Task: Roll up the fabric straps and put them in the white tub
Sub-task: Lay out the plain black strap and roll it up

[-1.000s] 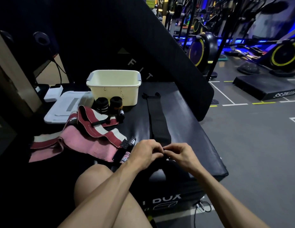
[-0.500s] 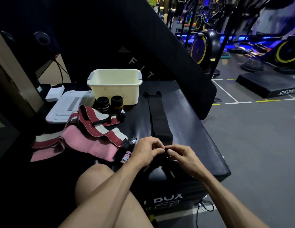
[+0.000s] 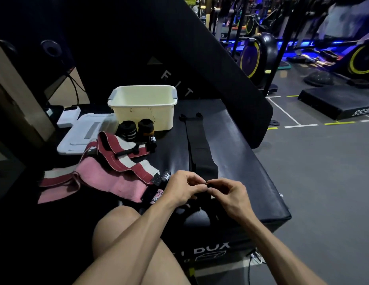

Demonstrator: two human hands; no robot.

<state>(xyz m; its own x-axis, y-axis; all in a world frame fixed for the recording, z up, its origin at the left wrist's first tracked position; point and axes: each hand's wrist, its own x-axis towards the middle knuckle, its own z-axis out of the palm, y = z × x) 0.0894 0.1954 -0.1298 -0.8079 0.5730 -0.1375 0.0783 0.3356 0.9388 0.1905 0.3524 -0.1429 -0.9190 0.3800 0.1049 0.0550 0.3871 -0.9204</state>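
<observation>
A long black fabric strap (image 3: 198, 147) lies stretched out on the black padded box (image 3: 241, 153), running from beside the white tub (image 3: 143, 117) toward me. My left hand (image 3: 184, 187) and my right hand (image 3: 229, 193) both pinch its near end, fingertips almost touching. The tub stands at the back of the box and looks empty from here. Two rolled black straps (image 3: 136, 128) stand in front of the tub. A pink strap and a red-and-white striped strap (image 3: 109, 167) lie loose in a heap to the left.
A white lid (image 3: 84, 134) lies left of the tub. A large black pad (image 3: 210, 64) leans behind the box. My bare knee (image 3: 115, 229) is below the hands. Grey gym floor with exercise bikes (image 3: 259, 56) is to the right.
Both hands have stayed at the strap's near end, with the fingers shifting slightly on it. The strap's far part has not moved.
</observation>
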